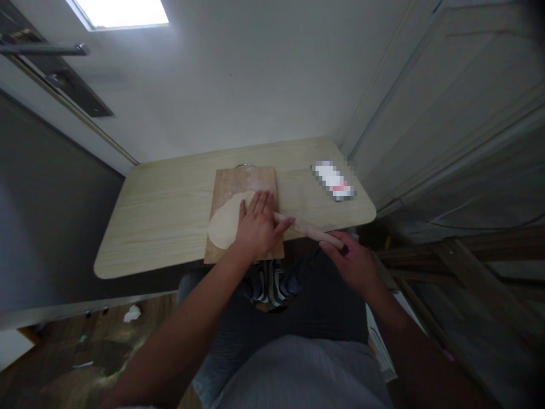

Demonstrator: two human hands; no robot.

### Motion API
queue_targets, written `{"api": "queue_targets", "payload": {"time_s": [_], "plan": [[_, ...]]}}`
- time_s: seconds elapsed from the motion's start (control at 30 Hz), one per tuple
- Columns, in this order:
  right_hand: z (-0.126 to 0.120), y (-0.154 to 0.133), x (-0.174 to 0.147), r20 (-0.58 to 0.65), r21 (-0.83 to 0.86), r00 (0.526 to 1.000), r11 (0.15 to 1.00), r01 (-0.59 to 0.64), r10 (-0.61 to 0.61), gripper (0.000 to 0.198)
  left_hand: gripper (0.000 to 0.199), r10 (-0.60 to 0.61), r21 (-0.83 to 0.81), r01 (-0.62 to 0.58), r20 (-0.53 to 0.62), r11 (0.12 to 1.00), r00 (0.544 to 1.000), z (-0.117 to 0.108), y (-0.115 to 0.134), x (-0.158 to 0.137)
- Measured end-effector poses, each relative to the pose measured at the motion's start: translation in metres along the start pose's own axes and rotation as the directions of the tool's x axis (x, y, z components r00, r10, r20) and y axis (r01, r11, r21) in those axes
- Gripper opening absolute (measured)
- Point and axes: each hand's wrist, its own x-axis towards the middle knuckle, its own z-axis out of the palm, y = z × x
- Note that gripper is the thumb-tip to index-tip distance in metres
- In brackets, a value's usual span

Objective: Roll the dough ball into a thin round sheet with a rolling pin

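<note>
A flat, rounded sheet of dough point(225, 223) lies on a wooden cutting board point(221, 180). My left hand point(256, 222) rests palm down over the dough's right side, its fingers stretched out. Its thumb points right, across the near end of a wooden rolling pin point(309, 229); whether the pin continues beneath the palm is hidden. Off the table's front edge, my right hand point(351, 258) is closed around the other end of the pin, which slants down to the right.
The board stands on a narrow pale wooden table point(157, 210) against a white door. A phone point(332, 179), partly pixelated, lies at the table's right. A dark wooden frame point(468, 250) is at the right. Crumpled tissue point(132, 313) lies on the floor.
</note>
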Motion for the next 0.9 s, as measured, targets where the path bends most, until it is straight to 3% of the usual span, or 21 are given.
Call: {"api": "queue_targets", "payload": {"time_s": [0.13, 0.27, 0.43, 0.6, 0.7, 0.8, 0.9], "plan": [[0.000, 0.008, 0.001, -0.001, -0.004, 1.000, 1.000, 0.003, -0.003, 0.046, 0.080, 0.014, 0.006, -0.014, 0.012, 1.000, 1.000, 0.002, 0.003, 0.019], [0.000, 0.010, -0.001, -0.005, 0.005, 1.000, 1.000, -0.006, 0.006, 0.048, 0.079, 0.011, -0.002, -0.011, -0.002, 1.000, 1.000, 0.001, 0.004, 0.016], [0.001, 0.001, -0.003, 0.002, 0.042, 1.000, 0.999, 0.027, -0.027, 0.044, 0.081, -0.005, -0.026, 0.005, -0.025, 1.000, 1.000, -0.005, 0.001, -0.019], [0.005, -0.004, -0.004, 0.080, 0.062, 0.994, 0.996, 0.071, -0.076, 0.036, 0.083, -0.021, -0.019, 0.021, -0.008, 1.000, 1.000, -0.013, 0.000, -0.071], [0.008, -0.005, -0.003, 0.125, 0.059, 0.988, 0.995, 0.085, -0.092, 0.035, 0.082, -0.037, -0.014, 0.037, 0.007, 0.999, 0.999, -0.015, 0.000, -0.086], [0.008, -0.007, 0.000, 0.091, 0.046, 0.993, 0.996, 0.077, -0.080, 0.037, 0.081, -0.030, -0.010, 0.030, 0.010, 0.999, 1.000, -0.014, -0.002, -0.078], [0.005, -0.007, 0.003, 0.043, 0.033, 0.998, 0.999, 0.037, -0.039, 0.040, 0.080, -0.010, -0.014, 0.010, -0.007, 1.000, 1.000, -0.009, -0.003, -0.050]]}}
